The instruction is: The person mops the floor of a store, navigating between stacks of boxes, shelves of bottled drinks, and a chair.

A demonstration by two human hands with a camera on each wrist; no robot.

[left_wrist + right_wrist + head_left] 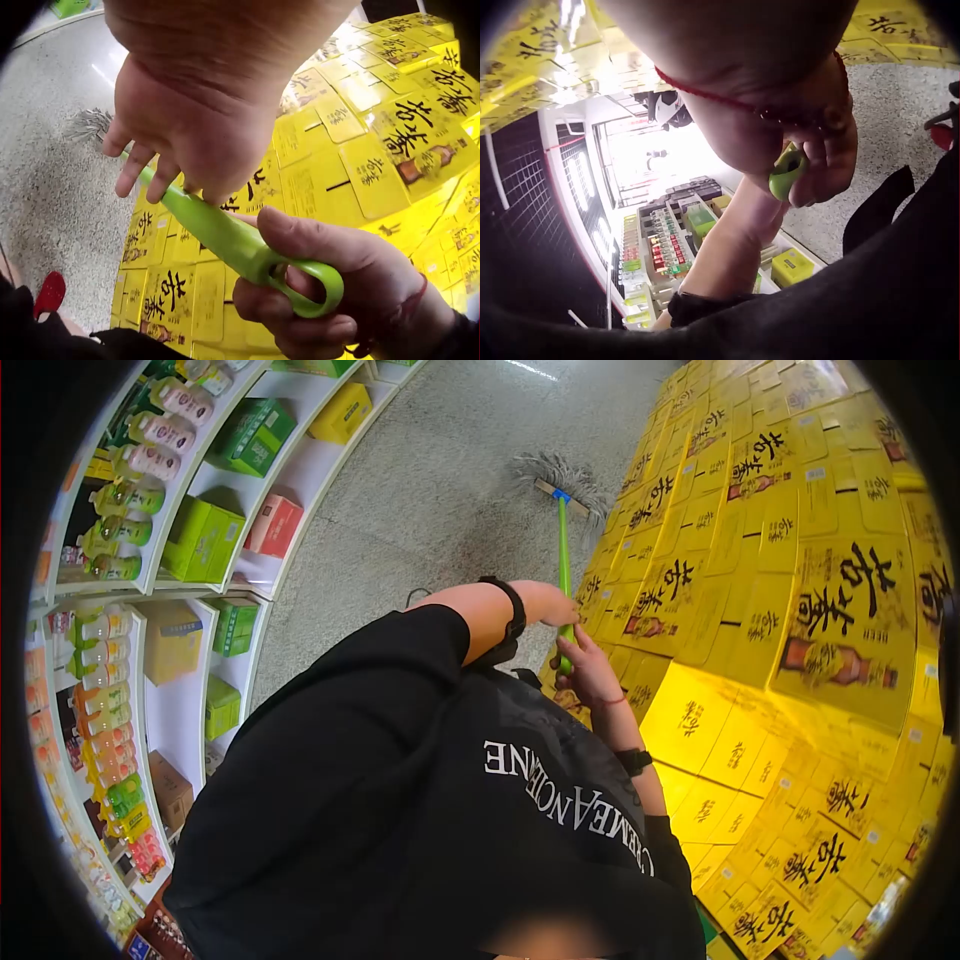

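Note:
A mop with a green handle [565, 565] slants away from the person's body. Its grey string head [560, 478] spreads on the floor, with a blue joint at the handle. My left hand [548, 603] holds the handle farther along; in the left wrist view its fingers [135, 166] wrap over the green shaft. Lower down, my right hand [593, 672] grips the handle's end. The looped green tip [322, 289] shows between the right thumb and fingers in the left wrist view. A red cord circles the right wrist, and that loop sticks out of the right fist in the right wrist view.
Yellow beer cartons [735, 575] are stacked high along the right, close by the mop head and right hand. White shelves [262, 490] with bottles and boxes line the left. Speckled grey floor [400, 500] runs between them. A red shoe [49, 292] shows at lower left.

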